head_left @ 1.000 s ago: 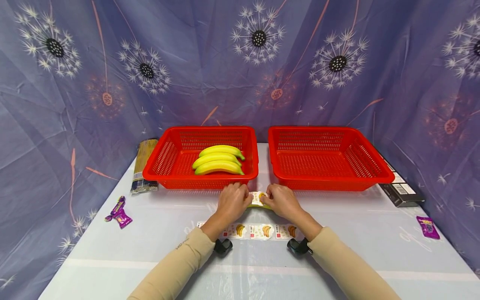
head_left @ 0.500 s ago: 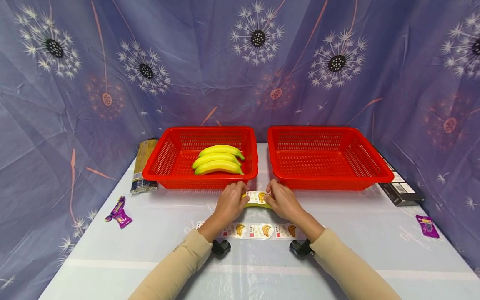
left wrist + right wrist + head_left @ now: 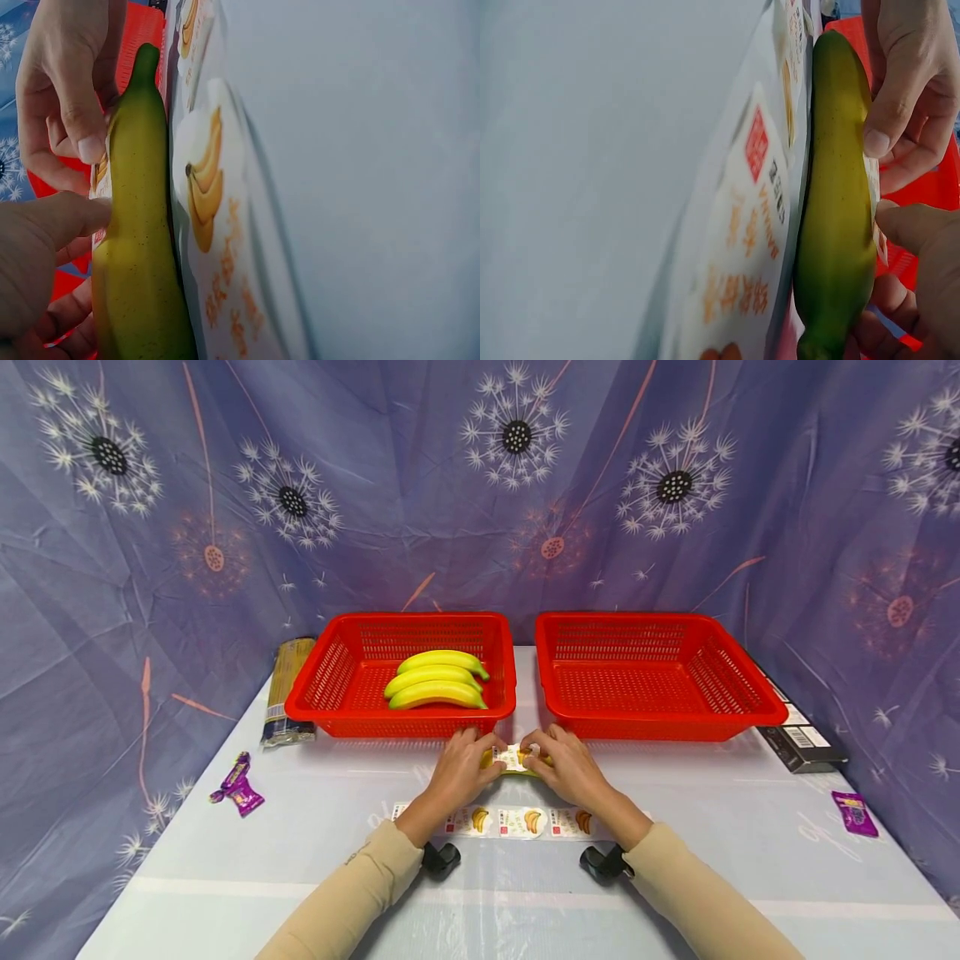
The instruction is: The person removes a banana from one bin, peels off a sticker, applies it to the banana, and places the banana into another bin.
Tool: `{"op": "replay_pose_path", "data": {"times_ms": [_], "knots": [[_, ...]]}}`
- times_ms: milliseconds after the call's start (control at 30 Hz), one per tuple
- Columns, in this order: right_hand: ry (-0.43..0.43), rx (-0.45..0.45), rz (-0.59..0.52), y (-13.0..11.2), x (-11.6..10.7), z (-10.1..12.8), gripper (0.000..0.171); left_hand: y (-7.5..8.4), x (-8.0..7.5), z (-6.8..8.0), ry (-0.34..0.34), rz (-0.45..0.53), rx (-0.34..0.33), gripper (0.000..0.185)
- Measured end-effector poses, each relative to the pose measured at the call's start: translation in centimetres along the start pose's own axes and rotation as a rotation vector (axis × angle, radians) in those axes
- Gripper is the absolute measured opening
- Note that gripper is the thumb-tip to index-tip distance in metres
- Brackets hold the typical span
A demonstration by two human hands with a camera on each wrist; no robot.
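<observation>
A yellow-green banana point(image 3: 514, 761) is held just above the table in front of the two red baskets. My left hand point(image 3: 461, 770) grips its left end and my right hand point(image 3: 572, 767) its right end. Thumbs and fingertips of both pinch a white label point(image 3: 516, 754) against the peel. In the left wrist view the banana point(image 3: 139, 247) lies between my left hand point(image 3: 37, 255) and my right hand point(image 3: 67, 82). The right wrist view shows the banana point(image 3: 836, 202) with my right hand point(image 3: 922, 247) under it. A strip of banana stickers point(image 3: 525, 821) lies flat beneath.
The left red basket point(image 3: 397, 720) holds three bananas point(image 3: 435, 681); the right red basket point(image 3: 660, 727) holds nothing. A pasta packet point(image 3: 288, 689) and a purple wrapper point(image 3: 238, 785) lie at the left. A dark box point(image 3: 802, 739) and another purple wrapper point(image 3: 855, 814) lie at the right.
Both hands have closed in over the label, so less of it shows between them. The banana has crept slightly toward the baskets.
</observation>
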State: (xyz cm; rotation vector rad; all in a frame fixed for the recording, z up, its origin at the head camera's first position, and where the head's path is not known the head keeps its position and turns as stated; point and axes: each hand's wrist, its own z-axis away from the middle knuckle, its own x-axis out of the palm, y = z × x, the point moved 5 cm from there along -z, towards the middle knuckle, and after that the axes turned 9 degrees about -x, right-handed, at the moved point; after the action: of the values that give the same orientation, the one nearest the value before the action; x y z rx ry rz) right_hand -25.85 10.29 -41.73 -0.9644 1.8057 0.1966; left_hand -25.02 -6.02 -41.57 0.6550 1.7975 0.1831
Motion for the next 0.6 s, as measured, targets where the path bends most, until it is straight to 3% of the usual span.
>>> {"op": "replay_pose_path", "data": {"times_ms": [367,600], "knots": [[-0.047,0.012,0.132,-0.32,0.45,-0.38,0.03,0.24,0.13,0.05,0.013,-0.087,0.023,0.029],[-0.049,0.054,0.115,-0.11,0.55,-0.19,0.04,0.36,0.23,0.07,0.027,-0.109,0.041,0.03]]}}
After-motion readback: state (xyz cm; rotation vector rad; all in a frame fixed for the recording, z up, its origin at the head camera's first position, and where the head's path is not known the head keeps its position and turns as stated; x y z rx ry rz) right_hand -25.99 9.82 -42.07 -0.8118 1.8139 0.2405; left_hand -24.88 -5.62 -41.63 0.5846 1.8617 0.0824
